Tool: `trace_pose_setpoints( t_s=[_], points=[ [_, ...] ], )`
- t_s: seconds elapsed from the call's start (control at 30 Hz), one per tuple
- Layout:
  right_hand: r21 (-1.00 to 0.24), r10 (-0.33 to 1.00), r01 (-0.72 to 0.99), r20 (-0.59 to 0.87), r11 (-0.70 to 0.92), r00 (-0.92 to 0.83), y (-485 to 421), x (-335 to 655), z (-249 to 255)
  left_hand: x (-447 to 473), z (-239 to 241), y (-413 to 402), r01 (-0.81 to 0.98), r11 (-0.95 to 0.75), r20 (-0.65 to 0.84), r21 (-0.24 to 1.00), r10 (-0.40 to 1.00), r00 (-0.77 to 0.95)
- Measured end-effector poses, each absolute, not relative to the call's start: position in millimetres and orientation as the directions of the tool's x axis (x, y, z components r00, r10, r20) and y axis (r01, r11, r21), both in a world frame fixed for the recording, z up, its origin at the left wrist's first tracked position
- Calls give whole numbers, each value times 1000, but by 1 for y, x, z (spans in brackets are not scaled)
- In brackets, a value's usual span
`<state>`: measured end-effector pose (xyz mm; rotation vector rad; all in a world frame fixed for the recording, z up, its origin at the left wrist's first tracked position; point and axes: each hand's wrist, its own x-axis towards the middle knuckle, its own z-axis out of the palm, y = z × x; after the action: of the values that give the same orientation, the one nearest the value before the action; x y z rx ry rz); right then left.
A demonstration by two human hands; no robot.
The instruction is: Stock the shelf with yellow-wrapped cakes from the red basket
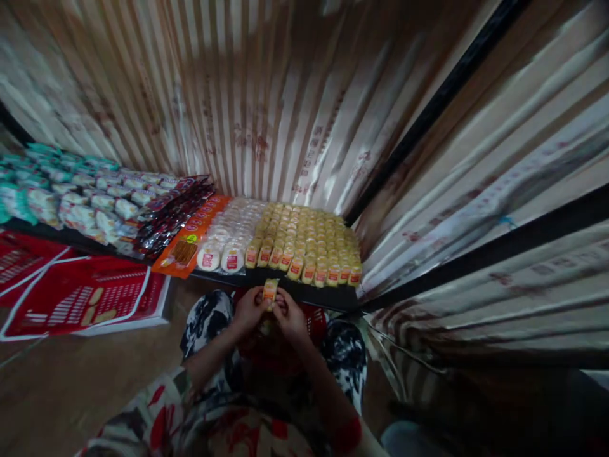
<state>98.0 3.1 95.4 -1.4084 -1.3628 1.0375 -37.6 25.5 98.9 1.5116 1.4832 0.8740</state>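
Observation:
Between both hands, just in front of the shelf edge, I hold a small yellow snack packet with an orange-red label. My left hand pinches its left side, and my right hand grips the right side, fingers curled. Below them, between my knees, is a red basket, mostly hidden by my arms, with some yellowish items in it. Straight ahead on the shelf stand rows of similar yellow packets, labels facing me. Left of these lie clear packs of round white items with red labels.
Orange packets, dark red packets and white and teal packets fill the shelf leftward. Red baskets or printed red bags stand on the floor at left. A pleated plastic sheet hangs behind, with black bars at right.

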Motion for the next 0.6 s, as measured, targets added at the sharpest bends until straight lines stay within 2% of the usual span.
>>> trace_pose_setpoints(
  t_s=[0.23, 0.4, 0.6],
  points=[
    [-958, 997, 281, 74, 62, 33, 22, 87, 105, -40, 110, 41, 441, 32, -28, 897, 999, -16],
    [-942, 989, 317, 136, 111, 58, 43, 77, 106, -38, 121, 51, 404, 89, -44, 911, 992, -119],
    [-897, 981, 442, 97, 14, 167, 66, 66, 105, -36, 120, 71, 505, 24, 76, 863, 981, -176]
  ],
)
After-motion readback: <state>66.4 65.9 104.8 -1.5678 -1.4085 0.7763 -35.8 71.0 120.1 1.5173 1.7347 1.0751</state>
